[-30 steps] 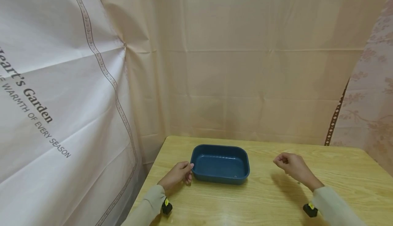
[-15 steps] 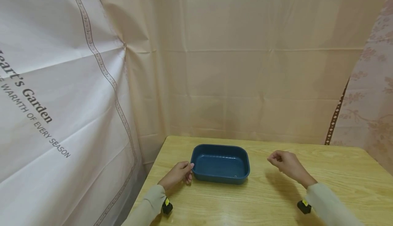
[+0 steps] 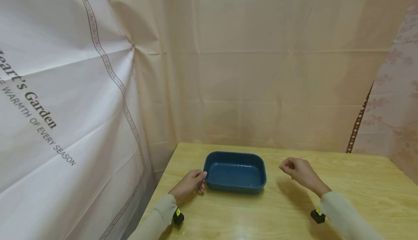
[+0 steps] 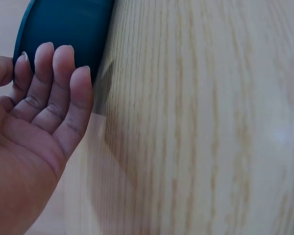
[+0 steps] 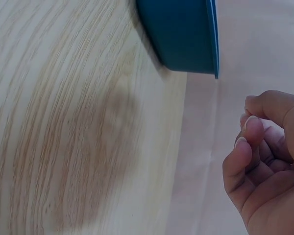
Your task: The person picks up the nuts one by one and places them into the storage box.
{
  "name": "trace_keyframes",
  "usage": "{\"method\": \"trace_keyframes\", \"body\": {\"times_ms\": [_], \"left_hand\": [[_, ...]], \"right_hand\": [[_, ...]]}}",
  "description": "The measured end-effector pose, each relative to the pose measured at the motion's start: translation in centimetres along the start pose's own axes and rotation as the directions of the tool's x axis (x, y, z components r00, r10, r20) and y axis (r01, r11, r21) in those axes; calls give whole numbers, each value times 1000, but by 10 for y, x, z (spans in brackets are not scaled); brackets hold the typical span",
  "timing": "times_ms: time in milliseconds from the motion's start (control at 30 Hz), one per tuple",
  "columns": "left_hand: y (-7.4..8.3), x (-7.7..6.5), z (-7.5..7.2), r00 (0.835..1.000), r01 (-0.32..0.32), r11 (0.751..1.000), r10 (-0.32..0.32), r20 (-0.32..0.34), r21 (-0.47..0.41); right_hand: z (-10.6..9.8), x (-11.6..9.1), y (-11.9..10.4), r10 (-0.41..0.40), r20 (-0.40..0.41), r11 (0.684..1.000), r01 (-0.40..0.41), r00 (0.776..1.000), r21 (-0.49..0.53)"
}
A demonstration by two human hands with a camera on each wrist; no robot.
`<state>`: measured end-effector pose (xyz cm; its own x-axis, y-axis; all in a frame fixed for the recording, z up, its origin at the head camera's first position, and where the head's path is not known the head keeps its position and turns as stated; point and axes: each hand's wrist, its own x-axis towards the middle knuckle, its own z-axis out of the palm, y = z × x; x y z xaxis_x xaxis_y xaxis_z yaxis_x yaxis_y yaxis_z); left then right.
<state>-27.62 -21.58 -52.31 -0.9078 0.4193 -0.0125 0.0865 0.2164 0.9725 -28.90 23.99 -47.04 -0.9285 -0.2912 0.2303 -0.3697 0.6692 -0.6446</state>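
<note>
A deep blue rectangular tub (image 3: 235,188) with rounded corners stands on the wooden table. My left hand (image 3: 189,185) pinches its left rim between thumb and index finger. In the left wrist view, the other fingers (image 4: 62,73) lie curved against or close to the tub's outer wall. To the right of the tub, my right hand (image 3: 302,173) is held above the table, apart from the tub. Its fingers (image 5: 236,161) are curled, with the thumb near the index fingertip. Nothing shows between them; a very small thing there could be hidden. A tiny ring-like spot (image 3: 250,186) shows inside the tub.
The light wooden table (image 3: 225,218) extends in front of and to the right of the tub. A beige cloth (image 3: 238,69) hangs behind it. A white printed cloth (image 3: 81,106) hangs on the left. Black wrist devices (image 3: 318,216) sit at both cuffs.
My right hand has moved left toward the tub, its fingers still curled. My left hand keeps its pinch on the rim, and the tub has stayed in place.
</note>
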Motion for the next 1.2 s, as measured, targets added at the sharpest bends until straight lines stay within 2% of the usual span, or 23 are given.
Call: {"method": "trace_keyframes", "body": {"times_ms": [300, 600, 833, 1200], "left_hand": [[-1, 1, -2, 1000, 7, 1000, -7, -15, 13], [5, -1, 1, 1000, 4, 1000, -4, -6, 20], [6, 0, 0, 1000, 8, 1000, -8, -1, 24], [6, -3, 2, 1000, 23, 1000, -23, -6, 1]], "right_hand": [[10, 9, -10, -18, 6, 999, 18, 1000, 37], [17, 15, -19, -15, 13, 999, 15, 1000, 42], [24, 18, -26, -43, 24, 997, 42, 999, 58], [33, 21, -33, -62, 46, 995, 59, 997, 75]]}}
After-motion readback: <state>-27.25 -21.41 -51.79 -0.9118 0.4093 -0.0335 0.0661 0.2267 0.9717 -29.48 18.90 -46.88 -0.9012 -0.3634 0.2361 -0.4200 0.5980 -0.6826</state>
